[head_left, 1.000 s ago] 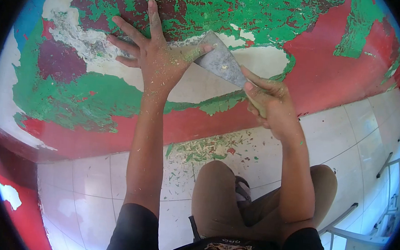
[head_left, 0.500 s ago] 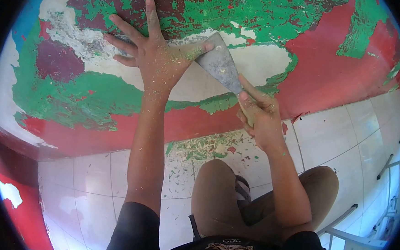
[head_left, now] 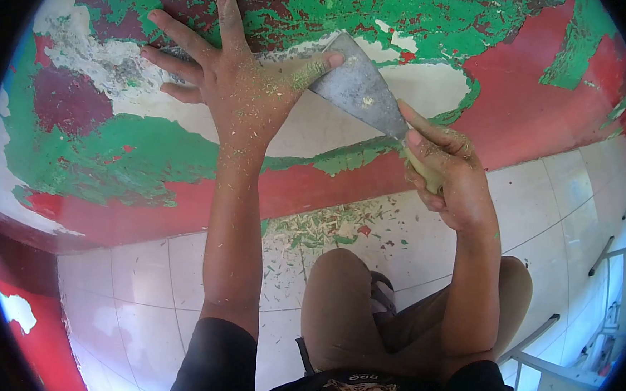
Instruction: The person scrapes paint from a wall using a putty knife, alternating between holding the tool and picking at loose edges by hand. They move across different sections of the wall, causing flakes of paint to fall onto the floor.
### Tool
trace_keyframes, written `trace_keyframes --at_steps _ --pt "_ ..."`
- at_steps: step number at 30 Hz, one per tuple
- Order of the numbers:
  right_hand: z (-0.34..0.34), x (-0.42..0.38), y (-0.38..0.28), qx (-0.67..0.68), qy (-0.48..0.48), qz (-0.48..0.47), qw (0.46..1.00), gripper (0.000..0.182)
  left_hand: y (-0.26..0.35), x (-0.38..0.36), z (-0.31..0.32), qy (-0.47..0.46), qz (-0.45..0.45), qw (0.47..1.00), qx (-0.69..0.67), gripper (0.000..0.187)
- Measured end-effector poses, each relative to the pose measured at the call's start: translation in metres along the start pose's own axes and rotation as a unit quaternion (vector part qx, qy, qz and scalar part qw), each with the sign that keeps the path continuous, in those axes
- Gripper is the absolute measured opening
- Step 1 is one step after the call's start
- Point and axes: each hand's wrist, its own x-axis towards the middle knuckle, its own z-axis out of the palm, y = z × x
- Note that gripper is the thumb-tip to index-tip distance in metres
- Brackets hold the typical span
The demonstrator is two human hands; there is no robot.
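My right hand [head_left: 447,164] is wrapped round the yellowish handle of a paint scraper [head_left: 362,87] with a wide grey metal blade. The blade slants up and to the left against the wall [head_left: 419,94], where layers of green, red and maroon paint are partly stripped to a pale patch. My left hand [head_left: 244,84] has its fingers spread over the wall, and its thumb rests on the blade near its upper left edge. Paint flakes speckle the left hand and forearm. A small pale crumb sits on the blade.
Green and yellowish paint chips [head_left: 332,229] lie scattered on the white tiled floor [head_left: 140,274] along the wall's foot. My bent knees [head_left: 339,290] are close below. At the lower right stands a metal-legged frame [head_left: 560,372].
My right hand and the scraper's handle have moved to the right, turning the blade flatter. My left hand has shifted slightly up and left, its thumb still on the blade.
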Motion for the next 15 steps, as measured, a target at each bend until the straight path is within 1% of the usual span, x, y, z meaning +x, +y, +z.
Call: trace_keyframes --at_steps 2,8,10,11,13,15 --pt "0.004 -0.001 -0.001 -0.008 0.006 -0.001 1.000 0.048 -0.002 0.000 0.000 -0.002 0.000 1.000 -0.002 0.144" --pt "0.014 -0.007 0.009 -0.037 -0.001 -0.052 0.998 0.045 -0.004 0.000 -0.001 -0.007 0.002 1.000 -0.010 0.143" --pt "0.019 -0.008 0.024 0.027 0.015 -0.038 0.999 0.046 -0.001 0.000 -0.002 -0.007 -0.001 1.000 -0.017 0.143" --pt "0.020 -0.008 0.029 0.026 0.015 -0.040 0.999 0.046 0.001 0.000 -0.002 -0.005 -0.004 1.000 -0.014 0.143" --pt "0.021 -0.007 0.037 0.084 -0.002 -0.044 0.996 0.048 0.003 -0.001 -0.003 -0.005 -0.009 1.000 -0.011 0.143" --pt "0.019 -0.005 0.043 0.089 -0.008 -0.042 0.995 0.049 0.003 0.000 -0.003 -0.006 -0.007 1.000 -0.011 0.145"
